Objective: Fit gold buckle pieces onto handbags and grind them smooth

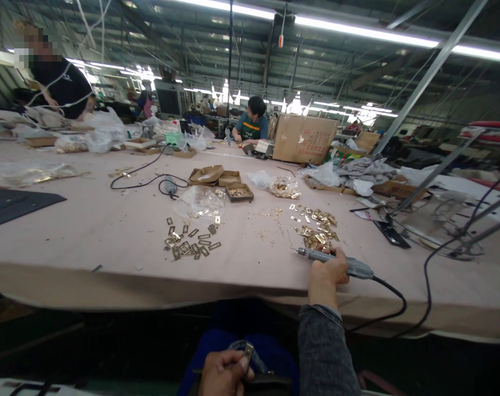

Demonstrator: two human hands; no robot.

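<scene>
My right hand (330,269) is wrapped round a grey corded electric screwdriver (359,268), which lies low over the table's front edge with its tip pointing left. Just beyond it is a pile of shiny gold metal plates (318,234). Below the table edge, over my lap, my left hand (227,371) pinches a small metal plate (248,352) between thumb and fingers. A dark item sits beside that hand, partly hidden. Darker rectangular metal frames (190,245) lie scattered at the table's middle left, and tiny gold screws (270,217) are spread between the two groups.
Small cardboard boxes (239,192) and plastic bags (200,202) stand mid-table. Another corded tool (170,186) lies to their left. A black phone-like object (392,234) and a metal stand are on the right. A large carton (303,138) and a seated person (252,124) are across the table.
</scene>
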